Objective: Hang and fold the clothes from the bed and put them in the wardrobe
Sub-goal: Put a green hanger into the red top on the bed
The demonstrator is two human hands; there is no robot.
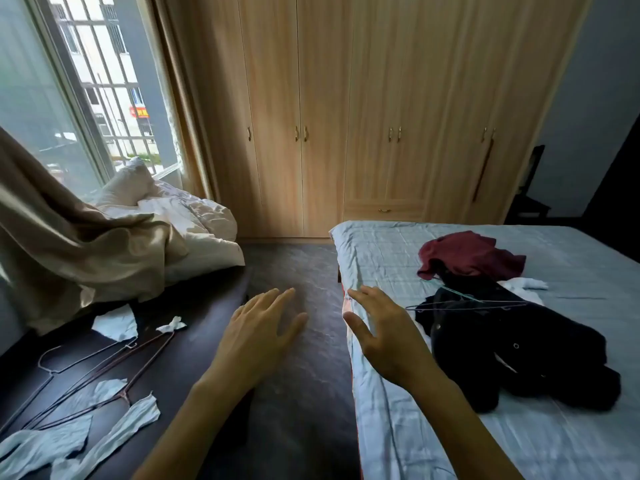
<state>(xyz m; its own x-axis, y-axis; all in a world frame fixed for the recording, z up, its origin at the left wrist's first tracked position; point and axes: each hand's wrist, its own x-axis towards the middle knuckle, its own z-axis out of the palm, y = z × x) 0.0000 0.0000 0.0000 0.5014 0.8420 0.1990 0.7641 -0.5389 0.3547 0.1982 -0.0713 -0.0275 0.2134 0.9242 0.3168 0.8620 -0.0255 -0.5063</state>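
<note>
On striped bed (433, 427): crumpled black garment (512, 355); thin wire hanger (467, 304) atop.

The bed (398, 427) stands at right with a heap of clothes (502, 341) and a wire hanger (467, 304) on it. The wardrobe (363, 116) stands behind. At left, hangers (104, 368) lie on a bench (194, 341) below the window (86, 81), bedding (194, 230) piled at its far end

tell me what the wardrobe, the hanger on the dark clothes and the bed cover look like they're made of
Wardrobe: light wood or wood-look laminate, matte, with vertical grain and small metal handles. Hanger: thin wire, likely metal, judging by its slim bent outline. Bed cover: pale blue woven fabric, probably cotton, creased with a faint check.
</note>
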